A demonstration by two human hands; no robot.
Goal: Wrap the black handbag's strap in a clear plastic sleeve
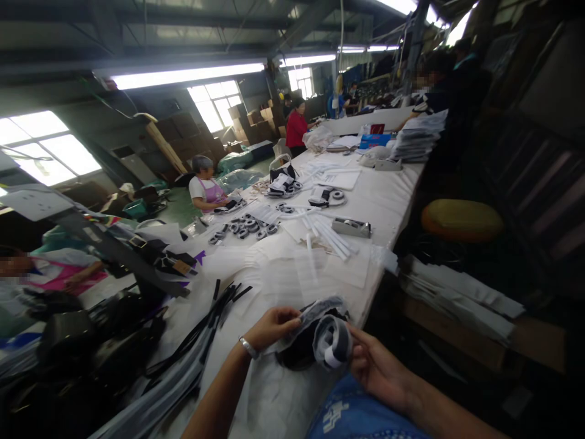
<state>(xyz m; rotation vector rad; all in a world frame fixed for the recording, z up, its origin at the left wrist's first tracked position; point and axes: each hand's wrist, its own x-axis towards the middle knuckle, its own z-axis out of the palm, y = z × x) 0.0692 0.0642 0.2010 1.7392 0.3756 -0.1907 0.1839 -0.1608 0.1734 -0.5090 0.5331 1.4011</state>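
Closely paired, the two hands meet over the near part of the counter (388, 194). The left grip (274, 326) is pinched almost closed, thumb against fingertips, on the upper left edge of a black piece (293, 355) that has cloudy film (320, 309) along its top. The right grip (372, 361) is curled, its fingertips on the right side of a grey and white coiled strap (340, 342); how far the fingers reach behind the coil cannot be told. That coil lies between the two grips, in front of the black piece, its round end turned toward the camera. A silver bracelet (249, 347) sits on the wrist just behind the left grip. Below the right grip is blue clothing (361, 414) with a white mark on it.

To the left of the left grip, black straps (219, 308) lie in a loose bundle. Straight beyond both grips are pale sheets (283, 274), then white strips (331, 238) with a grey tape dispenser (351, 227) just beside them. Farther beyond the left grip lies a cluster of similar coils (247, 227), and past it a co-worker in a pink apron (212, 194). Beyond and to the right of the right grip, off the counter, stands a yellow-topped stool (461, 219).
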